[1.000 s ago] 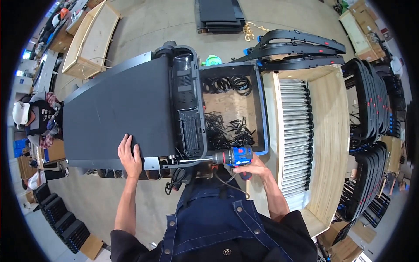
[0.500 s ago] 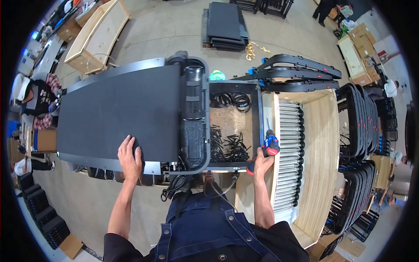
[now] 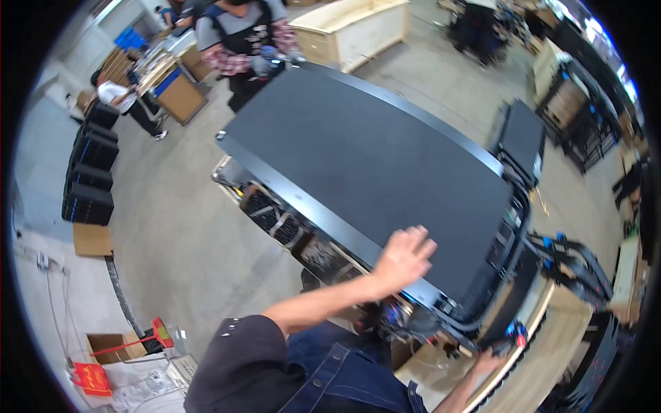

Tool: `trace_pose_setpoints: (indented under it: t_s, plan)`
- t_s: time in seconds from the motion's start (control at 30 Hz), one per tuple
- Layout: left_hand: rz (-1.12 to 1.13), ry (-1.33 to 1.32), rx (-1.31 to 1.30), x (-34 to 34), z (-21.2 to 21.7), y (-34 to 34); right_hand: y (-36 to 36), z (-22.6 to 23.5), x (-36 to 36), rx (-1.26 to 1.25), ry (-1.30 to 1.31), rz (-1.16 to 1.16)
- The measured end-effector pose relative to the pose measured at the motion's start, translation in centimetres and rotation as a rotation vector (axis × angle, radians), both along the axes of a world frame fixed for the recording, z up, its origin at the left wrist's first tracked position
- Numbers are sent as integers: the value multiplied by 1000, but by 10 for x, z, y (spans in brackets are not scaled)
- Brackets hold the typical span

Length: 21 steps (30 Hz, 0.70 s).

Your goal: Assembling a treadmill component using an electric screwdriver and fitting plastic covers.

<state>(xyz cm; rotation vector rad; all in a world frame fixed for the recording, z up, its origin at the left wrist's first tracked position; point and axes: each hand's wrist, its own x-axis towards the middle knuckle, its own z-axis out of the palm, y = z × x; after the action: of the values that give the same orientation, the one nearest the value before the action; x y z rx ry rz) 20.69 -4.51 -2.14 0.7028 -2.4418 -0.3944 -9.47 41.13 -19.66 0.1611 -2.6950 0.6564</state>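
A treadmill (image 3: 365,165) with a wide black belt and silver side rails lies before me, slanting from upper left to lower right. Over the belt near its close right corner is my left hand (image 3: 406,258), fingers spread and a little blurred, holding nothing. Whether its palm touches the belt I cannot tell. Lower right, my right hand (image 3: 490,359) is closed around a blue and red cordless drill (image 3: 516,335), beside the treadmill's motor end. The drill's bit does not show clearly.
Beyond the far left end stands a co-worker (image 3: 241,41) holding a tool. A wooden crate (image 3: 351,34) is behind the treadmill. Black curved frames (image 3: 575,268) and a wooden bin (image 3: 551,330) are at right. A red broom (image 3: 162,332) stands lower left.
The view has swung left, so the treadmill now slants and the co-worker shows more fully. My left hand stays over the belt's near side; my right still holds the drill.
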Motion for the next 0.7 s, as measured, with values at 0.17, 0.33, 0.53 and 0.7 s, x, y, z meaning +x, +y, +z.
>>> trace_pose_setpoints:
  t_s: [0.17, 0.33, 0.53, 0.7]
  plan:
    - [-310, 65, 84, 96, -42, -53, -100, 55, 129, -443, -99, 263]
    - [-406, 9, 90, 176, -23, -136, -271, 151, 305, -498, -931, 517]
    - [-148, -157, -34, 306, -16, -246, -414, 123, 396, -1068, -1456, 329]
    - [-24, -144, 47, 335, -14, -288, -422, 93, 394, -1384, -1539, 507]
